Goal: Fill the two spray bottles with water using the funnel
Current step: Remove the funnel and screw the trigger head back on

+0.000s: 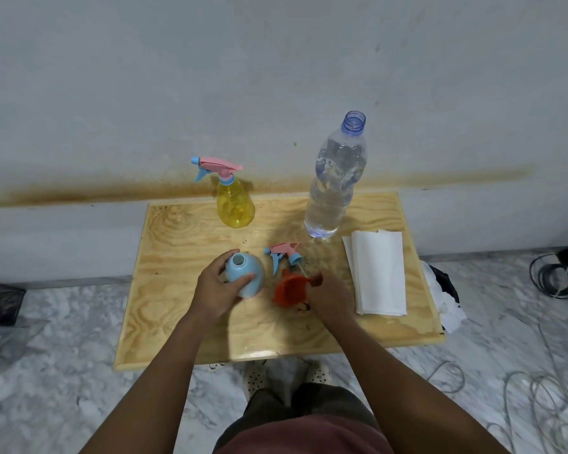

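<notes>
My left hand [215,290] grips the light blue spray bottle [247,273], which stands upright on the wooden table [184,326] with its neck open. Its pink and blue spray head [284,253] lies on the table just behind. My right hand [330,298] holds the red funnel [289,290] by its rim, right of the blue bottle. The yellow spray bottle [235,203], with its pink spray head on, stands at the back. An uncapped clear water bottle [335,178] stands at the back right, mostly full.
Folded white paper towels [379,273] lie on the table's right side. Crumpled white paper and a black bag [445,291] sit off the right edge. Cables [551,273] trail over the marble floor at right. A wall stands close behind the table.
</notes>
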The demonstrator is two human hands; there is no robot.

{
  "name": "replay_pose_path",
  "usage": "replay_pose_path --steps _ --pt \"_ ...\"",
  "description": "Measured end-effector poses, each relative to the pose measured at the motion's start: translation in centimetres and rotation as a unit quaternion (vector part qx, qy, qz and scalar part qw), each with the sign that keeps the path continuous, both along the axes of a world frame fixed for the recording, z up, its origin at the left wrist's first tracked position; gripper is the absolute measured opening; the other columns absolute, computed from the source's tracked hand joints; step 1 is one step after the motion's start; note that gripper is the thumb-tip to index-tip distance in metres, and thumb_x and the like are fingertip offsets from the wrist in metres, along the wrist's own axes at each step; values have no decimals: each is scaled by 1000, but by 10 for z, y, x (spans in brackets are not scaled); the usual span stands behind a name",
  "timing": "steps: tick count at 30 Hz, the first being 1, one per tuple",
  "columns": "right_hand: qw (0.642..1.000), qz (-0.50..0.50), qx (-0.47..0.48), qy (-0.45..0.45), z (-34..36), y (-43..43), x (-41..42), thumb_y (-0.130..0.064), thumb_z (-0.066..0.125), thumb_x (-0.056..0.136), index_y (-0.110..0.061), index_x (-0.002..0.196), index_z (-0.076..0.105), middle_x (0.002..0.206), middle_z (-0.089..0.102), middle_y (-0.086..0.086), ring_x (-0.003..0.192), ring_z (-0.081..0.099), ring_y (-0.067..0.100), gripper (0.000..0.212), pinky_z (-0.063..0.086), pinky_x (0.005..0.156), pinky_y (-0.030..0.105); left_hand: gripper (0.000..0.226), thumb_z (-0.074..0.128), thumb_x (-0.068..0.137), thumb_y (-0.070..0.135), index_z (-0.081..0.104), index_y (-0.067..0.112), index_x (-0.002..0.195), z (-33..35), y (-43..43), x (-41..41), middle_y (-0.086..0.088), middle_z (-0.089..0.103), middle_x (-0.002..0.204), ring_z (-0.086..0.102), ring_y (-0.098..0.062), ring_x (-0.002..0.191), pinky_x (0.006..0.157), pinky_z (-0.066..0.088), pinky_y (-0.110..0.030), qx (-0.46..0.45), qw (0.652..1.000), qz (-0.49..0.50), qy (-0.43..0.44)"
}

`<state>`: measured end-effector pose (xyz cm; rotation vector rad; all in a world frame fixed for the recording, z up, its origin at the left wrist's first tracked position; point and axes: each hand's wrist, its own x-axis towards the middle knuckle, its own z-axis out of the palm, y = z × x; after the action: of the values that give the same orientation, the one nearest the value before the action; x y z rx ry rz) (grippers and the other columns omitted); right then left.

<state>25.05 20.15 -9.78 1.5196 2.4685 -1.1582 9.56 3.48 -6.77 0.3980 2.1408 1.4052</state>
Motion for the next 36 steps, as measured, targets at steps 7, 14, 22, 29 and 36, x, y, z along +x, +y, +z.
replay_pose_path --steps 7,14,22,29,36 --pt "997 72 21 1 10 18 7 -36 60 85 -28 100 65 92 65 -14 85 62 10 17 52 75 30 59 84 76 8 61 11 131 3 1 2 -5 63 129 56 -12 112 69 44 2 -7 1000 8 -3" --pt "996 87 -4 26 22 45 -22 -43 52 88 -30 102 65 94 64 -14 90 61 11 24 50 76 30 62 84 77 10 60 13 133 2 1 4 -3 63 129 55 -11 114 68 45 2 -11 1000 15 -12" --pt "981 174 -61 -61 -1 62 -68 -51 61 80 -22 101 66 93 68 -4 88 64 17 36 50 77 33 59 81 78 2 59 9 132 6 3 8 -7 63 127 60 -2 101 64 48 -3 -4 999 25 -21" --pt "982 175 -57 -44 -10 65 -77 -43 60 85 -18 75 62 67 60 -5 70 63 16 27 48 61 30 61 81 80 14 55 22 136 -5 0 10 2 58 133 57 -13 120 77 53 -11 -3 1000 29 -2" --pt "984 122 -36 122 42 67 -71 -37 58 96 -12 111 66 96 65 0 86 60 15 30 44 75 29 91 89 69 21 40 21 146 -10 7 23 9 49 134 48 -7 121 94 41 -15 -16 999 32 20"
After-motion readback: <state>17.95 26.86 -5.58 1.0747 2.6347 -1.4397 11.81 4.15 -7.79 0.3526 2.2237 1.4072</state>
